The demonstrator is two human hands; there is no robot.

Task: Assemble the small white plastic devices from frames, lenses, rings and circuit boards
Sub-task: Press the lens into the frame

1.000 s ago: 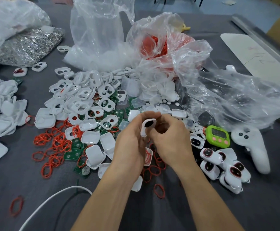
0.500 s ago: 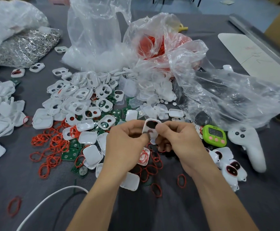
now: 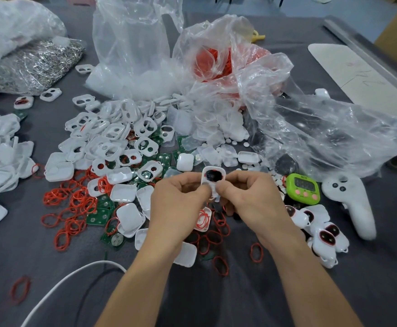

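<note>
Our left hand (image 3: 181,204) pinched a frame (image 3: 204,179), our right hand (image 3: 251,204) pinched its other side, dark lens (image 3: 213,176) in it, rings (image 3: 74,199) and boards (image 3: 98,217) littered the surface (image 3: 216,298) below

Grey cloth-covered table (image 3: 381,291), pale bluish floor (image 3: 334,10) beyond, dark chair legs (image 3: 280,1) at the far edge.

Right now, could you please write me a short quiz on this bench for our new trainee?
1. True or false: the left hand and right hand pinch the same frame.
2. The timer lies: A left of the hands, B right of the hands, C inside a bag.
3. What colour are the loose rings?
Key: 1 true; 2 B; 3 red.
</note>
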